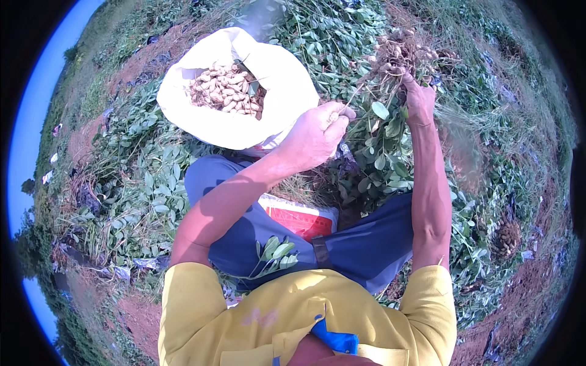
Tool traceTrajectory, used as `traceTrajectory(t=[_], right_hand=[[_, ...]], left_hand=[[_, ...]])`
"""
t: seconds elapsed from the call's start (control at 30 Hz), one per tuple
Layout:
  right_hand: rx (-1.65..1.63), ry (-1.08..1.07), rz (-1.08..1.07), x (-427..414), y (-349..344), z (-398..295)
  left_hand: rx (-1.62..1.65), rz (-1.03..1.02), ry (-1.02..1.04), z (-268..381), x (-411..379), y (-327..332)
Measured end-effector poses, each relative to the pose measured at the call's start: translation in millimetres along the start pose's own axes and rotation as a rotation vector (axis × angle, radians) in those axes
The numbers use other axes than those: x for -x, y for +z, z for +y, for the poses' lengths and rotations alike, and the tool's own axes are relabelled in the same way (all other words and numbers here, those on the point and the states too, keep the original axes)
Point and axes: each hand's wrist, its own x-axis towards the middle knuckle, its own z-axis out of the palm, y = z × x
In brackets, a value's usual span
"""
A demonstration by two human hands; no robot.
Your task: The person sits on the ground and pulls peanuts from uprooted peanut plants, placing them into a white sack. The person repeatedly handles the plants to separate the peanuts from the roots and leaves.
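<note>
My right hand (419,98) grips a bunch of uprooted peanut plants by the stems. Its tangled roots and pods (400,52) point away from me, while the green leaves (389,132) hang below. To the left, my left hand (316,132) is closed with what looks like a peanut pod (333,118) in its fingers. A thin root strand runs from those fingers towards the bunch. Just beyond my left forearm stands a white woven sack (288,87) with its mouth rolled open. Many picked peanuts (226,89) and a few leaf bits lie inside it.
Cut peanut plants (146,183) cover the ground around me. Another pod cluster (506,240) lies at the right. A red and white printed bag (300,217) is between my legs, and a leafy sprig (274,254) rests by my lap. Plastic film scraps (121,270) lie at left.
</note>
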Motion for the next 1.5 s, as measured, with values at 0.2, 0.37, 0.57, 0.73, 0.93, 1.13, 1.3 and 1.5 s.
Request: traceTrajectory(t=[0.2, 0.37, 0.57, 0.73, 0.93, 1.13, 1.3, 1.5], right_hand=[[-0.164, -0.038, -0.114, 23.5, -10.6, -26.0], [-0.188, -0.055, -0.287, 56.4, 1.7, -38.1], [-0.105, 0.032, -0.429, 84.4, 27.5, -39.5], [-0.120, 0.012, -0.382, 78.5, 31.5, -24.5], [0.035, 0.138, -0.063, 23.1, 20.9, -14.1], [-0.102, 0.027, -0.167, 6.1, -10.7, -15.0], [-0.076, -0.015, -0.372, 39.2, 1.9, -28.8], [-0.012, -0.007, -0.450, 56.2, 10.3, -27.2]], left_hand=[[-1.317, 0.630, 0.201, 9.7, 0.0, -168.2], [-0.824, 0.248, 0.251, 37.9, -18.3, -97.5], [-0.688, 0.199, 0.296, 2.7, -70.8, -24.0], [-0.506, 0.090, 0.164, -8.7, -73.5, -20.3], [-0.200, -0.553, -0.130, 14.0, -30.5, 8.7], [0.303, -0.094, -0.149, -3.4, -53.3, -57.7], [0.058, -0.015, -0.049, -22.3, -80.0, -57.0], [-0.545, 0.144, 0.210, -20.2, -79.6, -33.2]])
